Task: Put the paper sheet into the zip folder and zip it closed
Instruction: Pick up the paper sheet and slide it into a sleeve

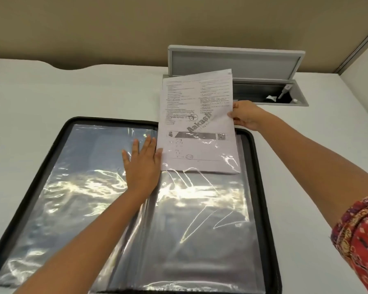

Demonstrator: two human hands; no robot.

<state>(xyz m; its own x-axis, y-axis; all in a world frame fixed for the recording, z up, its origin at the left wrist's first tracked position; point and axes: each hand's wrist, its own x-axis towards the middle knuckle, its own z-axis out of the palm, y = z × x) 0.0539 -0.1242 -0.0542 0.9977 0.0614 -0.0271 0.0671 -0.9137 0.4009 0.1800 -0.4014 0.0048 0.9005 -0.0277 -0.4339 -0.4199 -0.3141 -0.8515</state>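
We start at the left of the white desk top. The black-edged zip folder lies open flat on it, both halves spread, shiny clear plastic sleeves facing up and catching glare. Its zip runs around the rim, undone as far as we can see.

Near the folder's middle fold, our left hand rests palm down on the left-hand sleeve, fingers straight and slightly spread, pressing the plastic flat. It grips nothing.

Just right of that hand is the printed white paper sheet, with dense text, a grey diagonal watermark and a small square code. Its near part sits under the clear film of the right-hand sleeve; we see reflections crossing it there. Its far part sticks out past the folder's far edge, tilted up. It may be more than one sheet; we cannot tell.

Our right hand holds the sheet's right edge, thumb on top, other fingers curled behind, pinching the paper. A red patterned sleeve shows at the near right.

Far right, a grey hinged cable flap stands open in the desk.

Our judgement: insertion is partly done, roughly a third to a half in. Left to do: slide the sheet fully down, fold the halves together, run the zip.
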